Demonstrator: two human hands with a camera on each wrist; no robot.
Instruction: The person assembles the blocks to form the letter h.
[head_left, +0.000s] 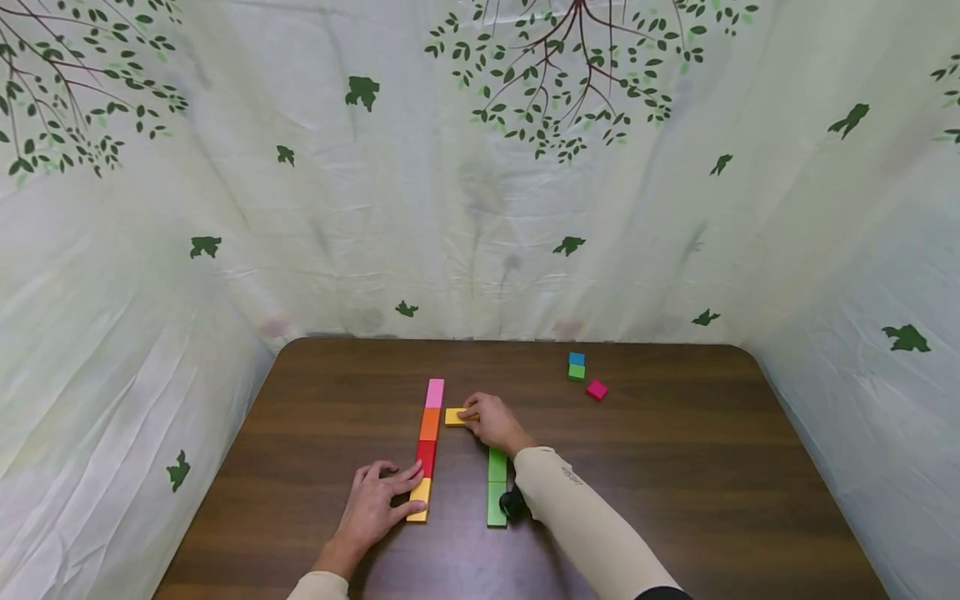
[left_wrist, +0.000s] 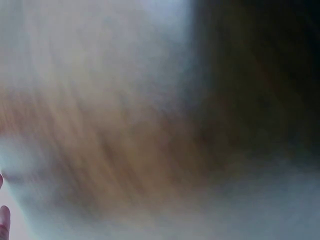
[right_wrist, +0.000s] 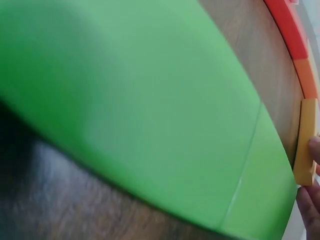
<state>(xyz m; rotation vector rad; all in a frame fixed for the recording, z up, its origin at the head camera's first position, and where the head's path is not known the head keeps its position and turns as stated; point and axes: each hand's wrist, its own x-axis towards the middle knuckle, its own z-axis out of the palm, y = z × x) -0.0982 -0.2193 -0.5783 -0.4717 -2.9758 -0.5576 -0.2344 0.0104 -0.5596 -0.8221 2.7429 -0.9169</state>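
Note:
A straight row of flat rectangular blocks runs away from me on the table: a yellow-orange block (head_left: pixel 417 501) nearest, then a red block (head_left: pixel 426 457), an orange block (head_left: pixel 430 423) and a pink block (head_left: pixel 435 392). My left hand (head_left: pixel 372 506) touches the row's left side, fingers spread, with a fingertip at the red block and the thumb over the yellow-orange one. My right hand (head_left: pixel 496 422) pinches a yellow block (right_wrist: pixel 305 145), lying crosswise just right of the row. Beneath that forearm, two green blocks (head_left: pixel 497 505) form a second row, its far end partly hidden.
Towards the back right of the brown table (head_left: pixel 675 467) lie a small blue block (head_left: pixel 577 358), a green block (head_left: pixel 576 372) touching it, and a magenta block (head_left: pixel 597 390). A pale curtain (head_left: pixel 480 208) with leaf prints hangs behind the table. The left wrist view is mostly blurred.

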